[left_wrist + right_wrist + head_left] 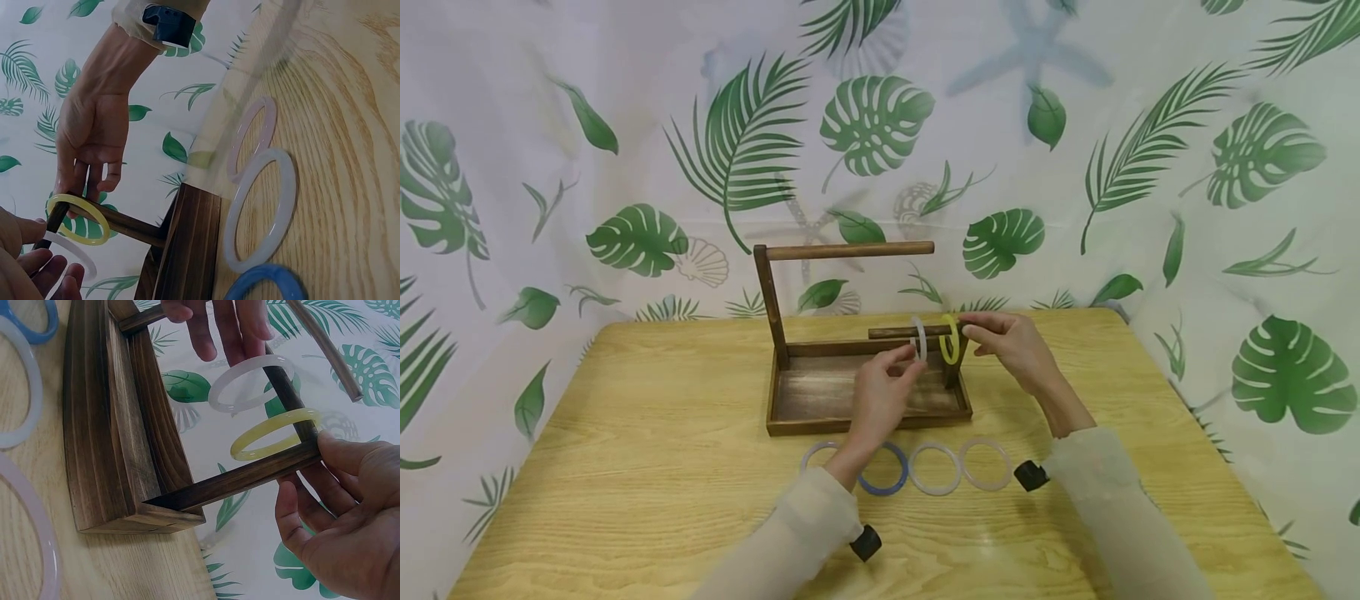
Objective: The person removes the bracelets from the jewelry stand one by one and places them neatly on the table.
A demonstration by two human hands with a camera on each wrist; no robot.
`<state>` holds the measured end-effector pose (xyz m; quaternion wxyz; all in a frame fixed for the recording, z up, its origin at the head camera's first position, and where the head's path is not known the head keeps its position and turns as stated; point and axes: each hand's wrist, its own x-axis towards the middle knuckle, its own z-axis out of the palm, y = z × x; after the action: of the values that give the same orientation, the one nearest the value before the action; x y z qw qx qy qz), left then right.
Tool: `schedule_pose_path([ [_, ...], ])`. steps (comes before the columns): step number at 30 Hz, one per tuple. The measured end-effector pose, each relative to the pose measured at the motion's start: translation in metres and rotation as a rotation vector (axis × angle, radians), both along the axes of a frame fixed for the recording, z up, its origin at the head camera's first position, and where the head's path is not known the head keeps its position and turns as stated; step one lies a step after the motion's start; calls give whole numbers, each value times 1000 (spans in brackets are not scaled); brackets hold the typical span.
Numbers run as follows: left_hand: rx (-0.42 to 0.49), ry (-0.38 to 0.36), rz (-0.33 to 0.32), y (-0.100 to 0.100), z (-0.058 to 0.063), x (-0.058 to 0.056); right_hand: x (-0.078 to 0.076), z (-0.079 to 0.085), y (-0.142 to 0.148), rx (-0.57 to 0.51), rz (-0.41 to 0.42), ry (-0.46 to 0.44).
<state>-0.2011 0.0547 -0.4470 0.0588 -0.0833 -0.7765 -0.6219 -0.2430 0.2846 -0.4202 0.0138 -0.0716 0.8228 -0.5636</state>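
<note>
Wooden rack's top corner (762, 253), head-view only

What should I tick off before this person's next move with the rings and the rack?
1. Yellow ring on the lower bar: ok, beside the short post.
2. White ring threaded on that bar: ok.
3. Left hand grip off the white ring: cannot tell; fingertips are right at it.
4. Right hand on the rack: ok, pinching the short post's top.
5. Upper bar free: ok, no ring hangs there.
6. Every table ring fully visible in the head view: not ok; the left arm covers part of the pale-blue ring.
</note>
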Motion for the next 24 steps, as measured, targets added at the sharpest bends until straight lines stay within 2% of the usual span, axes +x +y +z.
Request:
schedule_pose_path([
  [7,-23,19,39,6,-2,-1,1,0,-1,2,-2,8],
  [15,-17,15,36,11,-5,-3,1,0,-1,-8,-4,3],
  [24,-37,30,85,16,-9,-6,0,-1,-1,-14,-3,3],
])
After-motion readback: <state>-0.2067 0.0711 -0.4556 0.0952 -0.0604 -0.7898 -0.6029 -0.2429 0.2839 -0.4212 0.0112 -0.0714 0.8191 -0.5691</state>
